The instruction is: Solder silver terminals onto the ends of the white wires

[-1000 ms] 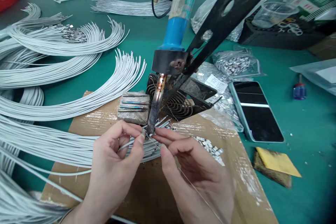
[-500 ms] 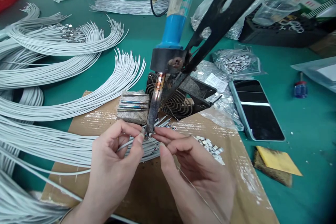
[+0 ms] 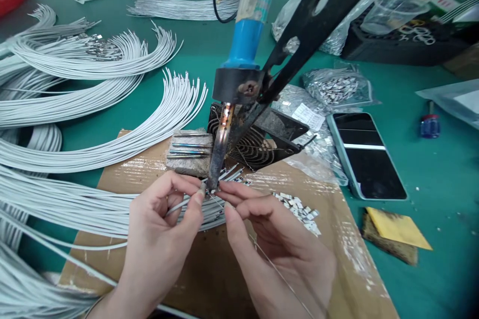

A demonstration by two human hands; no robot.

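Note:
Pinched between thumb and fingers of my left hand (image 3: 164, 224) is a white cable (image 3: 178, 205), its end close under the tip of a soldering iron (image 3: 223, 134). The iron has a blue handle and is clamped in a black metal bracket (image 3: 310, 25). My right hand (image 3: 277, 239) pinches a thin solder wire (image 3: 279, 271), which runs from the palm up toward the iron tip. A small metal piece (image 3: 213, 191) lies at the tip, partly hidden by fingertips. Below the hands spreads a bundle of white cables (image 3: 75, 204).
Small white connector pieces (image 3: 297, 209) are piled on the cardboard (image 3: 337, 259). Behind the iron stands a black fan (image 3: 254, 149), beside a block with metal rods (image 3: 189, 152). To the right are a phone (image 3: 368, 154), a yellow sponge (image 3: 398, 229) and bags of parts (image 3: 335, 87).
Both hands stay at the iron tip. My right thumb has shifted very slightly left along the solder wire; the rest of the scene looks the same.

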